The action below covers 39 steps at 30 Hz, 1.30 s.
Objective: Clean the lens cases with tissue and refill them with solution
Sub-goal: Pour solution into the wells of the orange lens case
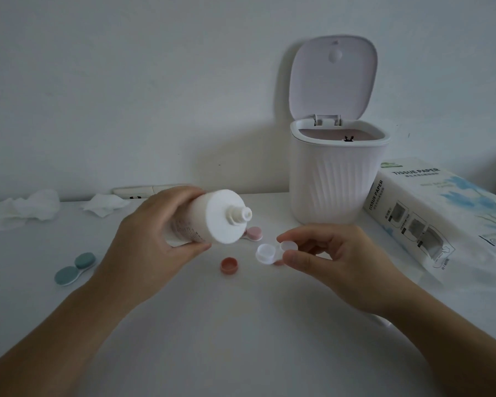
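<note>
the left hand grips the solution bottle tipped, nozzle toward 3 o'clock, aimed to refill. the right hand pinches the open lens case steady beneath it.

Open table at 6 o'clock; bin blocks 1 o'clock, tissue pack 3 o'clock, pink cap lies centre

You had the bottle at frame centre, the open case just right, the bin behind, tissue pack far right.
</note>
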Tool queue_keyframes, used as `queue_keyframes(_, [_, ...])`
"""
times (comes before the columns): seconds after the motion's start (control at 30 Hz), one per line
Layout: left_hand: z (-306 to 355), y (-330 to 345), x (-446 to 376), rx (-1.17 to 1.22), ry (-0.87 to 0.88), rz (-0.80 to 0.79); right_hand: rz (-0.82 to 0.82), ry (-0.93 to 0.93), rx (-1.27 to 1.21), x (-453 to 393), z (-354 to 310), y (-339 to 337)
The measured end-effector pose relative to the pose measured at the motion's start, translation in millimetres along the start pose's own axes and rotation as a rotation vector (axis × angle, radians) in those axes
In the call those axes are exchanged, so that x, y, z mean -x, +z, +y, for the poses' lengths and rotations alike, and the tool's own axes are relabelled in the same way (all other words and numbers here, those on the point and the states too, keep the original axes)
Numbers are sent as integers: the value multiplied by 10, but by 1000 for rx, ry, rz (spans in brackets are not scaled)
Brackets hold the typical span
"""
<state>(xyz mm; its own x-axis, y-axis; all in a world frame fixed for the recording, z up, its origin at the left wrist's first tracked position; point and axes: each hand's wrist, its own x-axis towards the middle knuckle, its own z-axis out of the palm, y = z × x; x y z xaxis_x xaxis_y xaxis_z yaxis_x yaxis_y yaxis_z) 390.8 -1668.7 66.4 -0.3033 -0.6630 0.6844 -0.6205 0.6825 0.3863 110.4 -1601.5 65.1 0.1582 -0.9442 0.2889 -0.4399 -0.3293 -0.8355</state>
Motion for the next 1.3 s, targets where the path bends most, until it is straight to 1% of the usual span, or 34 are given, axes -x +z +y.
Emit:
queue_keyframes(0.2, [28,40,-17,-135,155,-1,11,15,24,5,2,1])
queue_keyframes(0.4, [-6,38,-52,-198,245,29,14,19,39,13,-20,2])
queue_keyframes(0.73, [-3,48,-67,-253,304,47,8,8,83,18,-43,-1])
queue_keyframes(1.3, [-7,65,-69,-303,340,50,24,1,91,16,-17,22])
